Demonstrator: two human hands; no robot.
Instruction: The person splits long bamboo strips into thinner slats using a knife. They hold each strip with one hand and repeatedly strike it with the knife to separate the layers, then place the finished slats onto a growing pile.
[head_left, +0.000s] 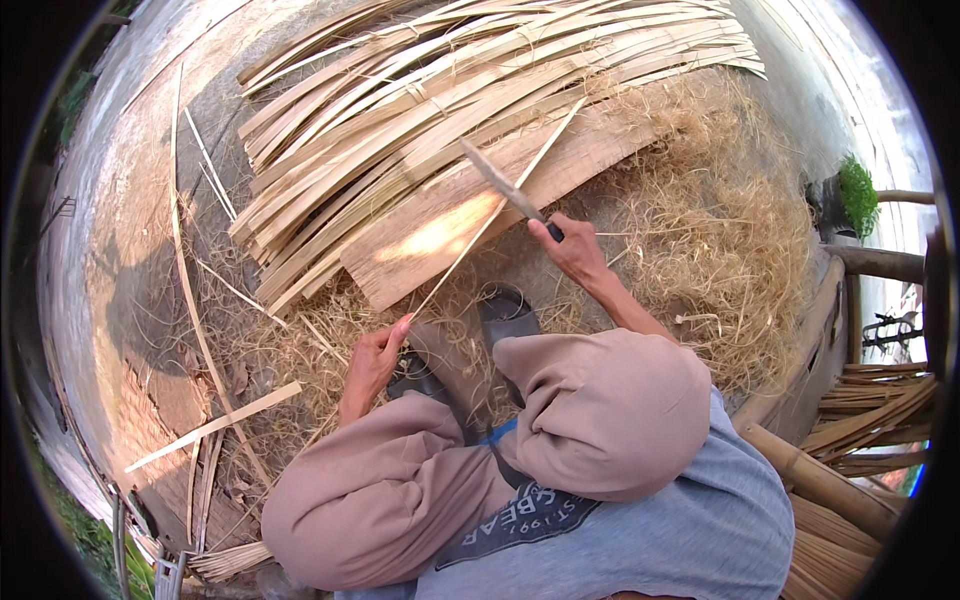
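Observation:
My left hand [374,362] is closed on the near end of a thin, pale bamboo strip [462,258]. The strip slants up and to the right, over a wooden board [580,165] lying on the ground. In my right hand [574,250] is a knife [497,180], its dark handle in my closed fingers. Its long blade points up and to the left and crosses the strip above the board; whether the two touch I cannot tell. Just beyond the board lies a wide layer of flat bamboo strips [400,140].
Curly shavings [710,250] cover the ground on the right and around my sandals [508,312]. Loose strips [215,425] lie at the left. Bamboo poles [820,480] and bundled strips [870,415] stand close at my right, near a green plant [857,195].

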